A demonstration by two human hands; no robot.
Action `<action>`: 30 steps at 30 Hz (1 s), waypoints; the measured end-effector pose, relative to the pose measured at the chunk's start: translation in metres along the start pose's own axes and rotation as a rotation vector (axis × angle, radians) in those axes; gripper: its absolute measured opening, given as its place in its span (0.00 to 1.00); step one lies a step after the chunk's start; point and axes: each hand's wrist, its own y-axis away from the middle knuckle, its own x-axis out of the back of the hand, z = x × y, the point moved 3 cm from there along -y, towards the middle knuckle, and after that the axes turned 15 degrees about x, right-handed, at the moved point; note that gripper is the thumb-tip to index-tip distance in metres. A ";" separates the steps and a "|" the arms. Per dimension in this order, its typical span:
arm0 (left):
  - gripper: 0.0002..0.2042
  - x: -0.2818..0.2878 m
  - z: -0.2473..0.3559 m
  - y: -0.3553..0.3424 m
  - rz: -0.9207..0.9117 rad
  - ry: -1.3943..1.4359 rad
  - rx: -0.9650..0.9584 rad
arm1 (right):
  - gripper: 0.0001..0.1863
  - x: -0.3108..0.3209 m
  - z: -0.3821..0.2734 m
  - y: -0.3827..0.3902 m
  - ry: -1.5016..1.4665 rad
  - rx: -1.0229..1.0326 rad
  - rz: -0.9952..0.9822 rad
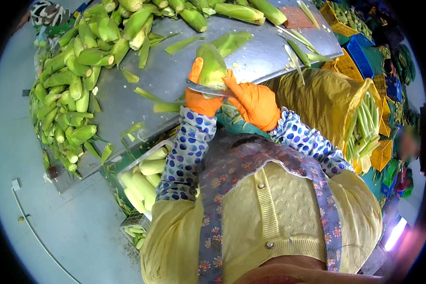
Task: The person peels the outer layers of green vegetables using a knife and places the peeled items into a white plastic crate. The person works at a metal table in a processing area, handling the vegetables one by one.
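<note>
An ear of corn point(210, 64) in green husk is held over the near edge of the metal table point(123, 99). My left hand point(201, 97), in an orange glove, wraps around its left side and lower end. In my right hand point(258, 104), also orange-gloved, is the handle of a knife point(208, 90). The knife's curved blade lies across the ear's butt end, near my left fingers. My right thumb presses by the ear's lower right side. A loose husk leaf point(232, 42) spreads behind the ear.
Unpeeled corn point(92, 57) is heaped along the table's left and far sides. Husk scraps point(161, 106) litter the metal top. Below left, a white crate point(128, 182) holds peeled corn point(146, 182). A yellow sack point(317, 94) of husks stands right, before stacked crates point(357, 57).
</note>
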 end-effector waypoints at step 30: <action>0.48 -0.250 0.045 0.089 -1.259 1.149 0.734 | 0.28 0.254 0.186 0.356 0.014 -0.853 1.027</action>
